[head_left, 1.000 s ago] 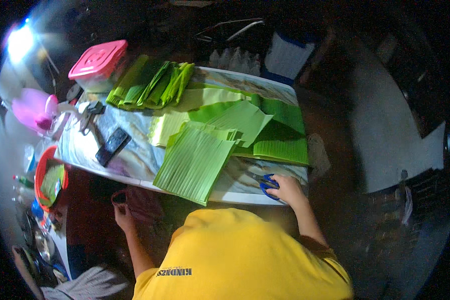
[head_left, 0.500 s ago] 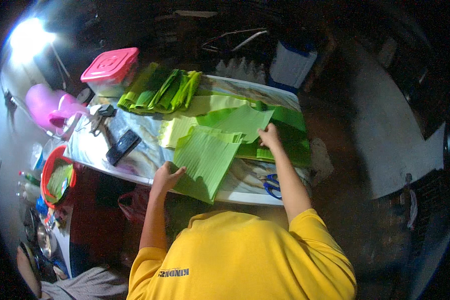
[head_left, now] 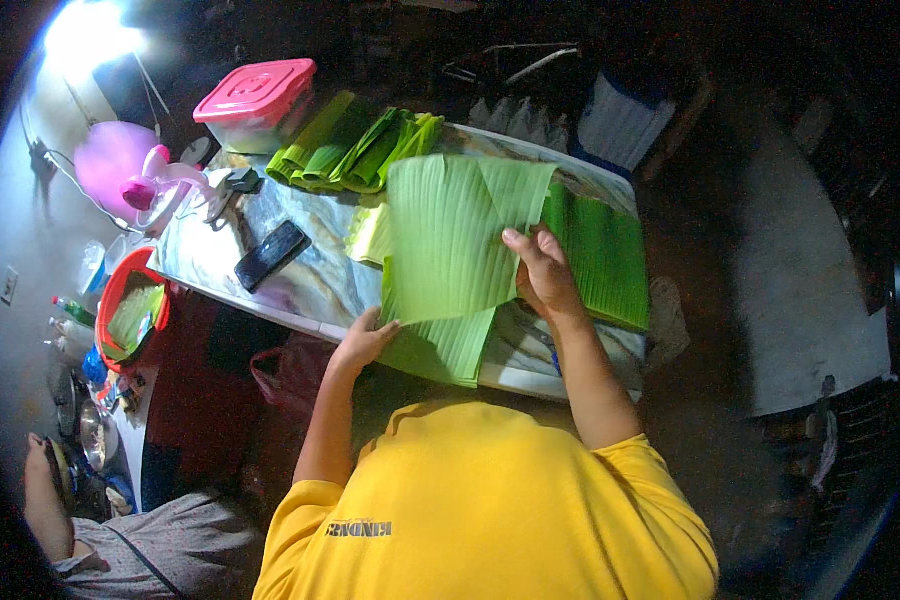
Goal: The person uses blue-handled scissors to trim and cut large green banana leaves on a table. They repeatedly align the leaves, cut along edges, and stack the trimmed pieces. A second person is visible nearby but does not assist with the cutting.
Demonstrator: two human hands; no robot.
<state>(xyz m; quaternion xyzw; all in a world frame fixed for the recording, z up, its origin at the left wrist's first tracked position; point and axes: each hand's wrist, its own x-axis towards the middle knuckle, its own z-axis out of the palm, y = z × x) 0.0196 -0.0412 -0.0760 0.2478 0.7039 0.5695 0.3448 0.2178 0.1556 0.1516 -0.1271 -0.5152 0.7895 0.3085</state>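
Observation:
A pale green cut piece of banana leaf [head_left: 450,235] is held up over the table, its upper right part folded or overlapped by another layer. My right hand [head_left: 548,275] grips its right side, thumb on top. At its lower left corner my left hand [head_left: 365,343] pinches the edge between thumb and fingers. Beneath it, another leaf piece [head_left: 440,350] hangs slightly over the table's near edge. Darker green leaf pieces [head_left: 600,260] lie flat to the right. Folded leaves [head_left: 355,145] are heaped at the back, and a yellowish piece [head_left: 369,232] shows left of the raised leaf.
A marble-patterned table [head_left: 320,215] carries a phone [head_left: 273,255] and a pink-lidded box [head_left: 258,105]. Left stand a pink fan [head_left: 120,170] and a red basin [head_left: 118,290]. Another person's arm [head_left: 48,500] shows at lower left. Blue scissors are mostly hidden behind my right forearm.
The leaf piece in my right hand has come nearer and up, and now covers much of the lower piece. My left hand has moved to its lower corner. The whole view has shifted slightly.

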